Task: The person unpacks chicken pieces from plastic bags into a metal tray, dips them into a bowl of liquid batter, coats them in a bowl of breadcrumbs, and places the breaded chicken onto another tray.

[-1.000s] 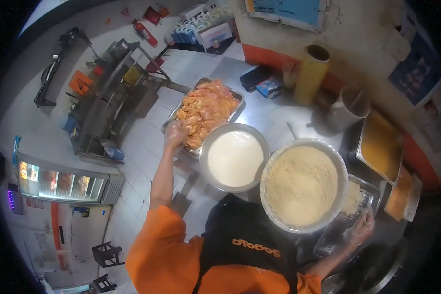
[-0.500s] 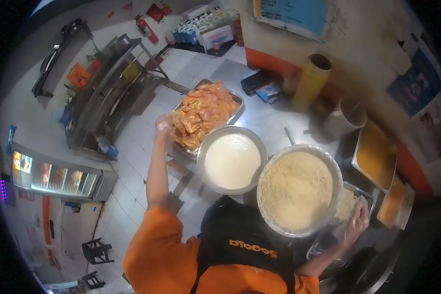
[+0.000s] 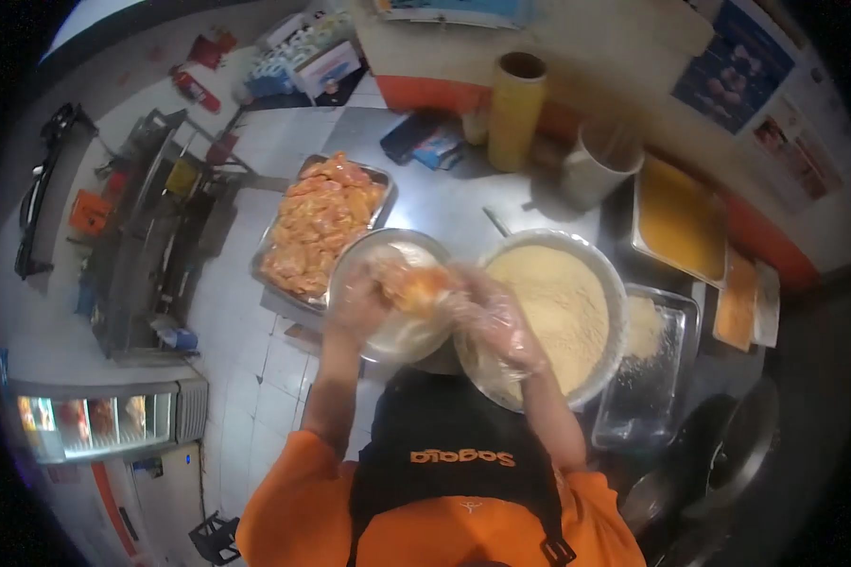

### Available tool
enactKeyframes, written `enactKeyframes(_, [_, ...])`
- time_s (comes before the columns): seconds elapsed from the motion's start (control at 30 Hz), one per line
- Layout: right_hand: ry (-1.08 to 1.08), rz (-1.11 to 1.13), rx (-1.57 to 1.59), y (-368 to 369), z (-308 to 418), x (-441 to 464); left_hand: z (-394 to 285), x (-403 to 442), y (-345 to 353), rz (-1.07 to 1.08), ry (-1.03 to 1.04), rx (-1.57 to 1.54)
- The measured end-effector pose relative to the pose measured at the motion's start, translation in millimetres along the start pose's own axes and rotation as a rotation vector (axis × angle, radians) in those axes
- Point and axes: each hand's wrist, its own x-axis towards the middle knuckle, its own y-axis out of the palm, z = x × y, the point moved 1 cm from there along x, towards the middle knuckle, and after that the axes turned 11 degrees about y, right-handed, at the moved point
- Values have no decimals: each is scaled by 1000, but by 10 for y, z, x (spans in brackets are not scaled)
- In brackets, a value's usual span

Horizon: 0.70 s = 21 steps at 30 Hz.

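A piece of raw meat (image 3: 414,286) is held between both hands above the bowl of white liquid (image 3: 399,342). My left hand (image 3: 357,300), blurred, has its fingers on the meat's left end. On the meat's right end is my right hand (image 3: 494,319), in a clear plastic glove, partly over the left edge of the large bowl of pale flour (image 3: 567,312). A metal tray heaped with orange raw meat (image 3: 320,225) lies at the left, beside the liquid bowl.
A glass tray (image 3: 645,402) with some flour lies right of the flour bowl. Behind stand a yellow cylinder (image 3: 517,113), a white pitcher (image 3: 600,168), a pan of yellow liquid (image 3: 679,222) and dark and blue packets (image 3: 425,140). A handle (image 3: 496,222) sticks up behind the bowls.
My left hand has moved right from the meat tray to above the liquid bowl, with a piece of meat. My right hand has come left from the glass tray to the meat. The view has shifted.
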Motion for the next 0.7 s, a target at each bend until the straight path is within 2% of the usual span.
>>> enactKeyframes(0.07, [-43, -18, -49, -116, -237, 81, -148, -47, 399, 99, 45, -63])
enactKeyframes(0.13, [-73, -12, -97, -206, -327, 51, -396, -55, 552, 168, -78, 6])
enactKeyframes(0.17, [-19, -58, -65, -262, -262, -11, -522, -36, 575, 191, -120, 29])
enactKeyframes(0.27, [131, -160, -99, -256, -32, -150, -663, -93, 631, 461, -185, 2])
enactKeyframes(0.33, [215, -208, -168, -324, -60, -165, -609, -226, 695, 186, -549, -625])
enactKeyframes(0.4, [-196, -131, -80, -486, -316, -129, -582, -252, 726, 101, -607, -652])
enactKeyframes(0.43, [-192, -128, -81, -535, -503, -100, -568, -251, 727, 17, -654, -678])
enactKeyframes(0.47, [-238, -272, -128, -533, -635, -82, -565, -258, 720, 10, -657, -679])
enactKeyframes(0.53, [-281, -410, -176, -570, -699, -98, -553, -258, 684, 57, -662, -626])
enactKeyframes(0.57, [-121, -304, 12, -486, -526, -143, -540, -254, 643, 52, -664, -625])
enactKeyframes(0.6, [40, -199, 200, -417, -402, -173, -536, -241, 584, 182, -455, -431])
enactKeyframes(0.67, [74, -257, 105, -363, -262, -118, -537, -225, 440, 313, -245, -235])
enactKeyframes(0.7, [106, -316, 8, -359, -237, -92, -548, -220, 338, 120, -391, -659])
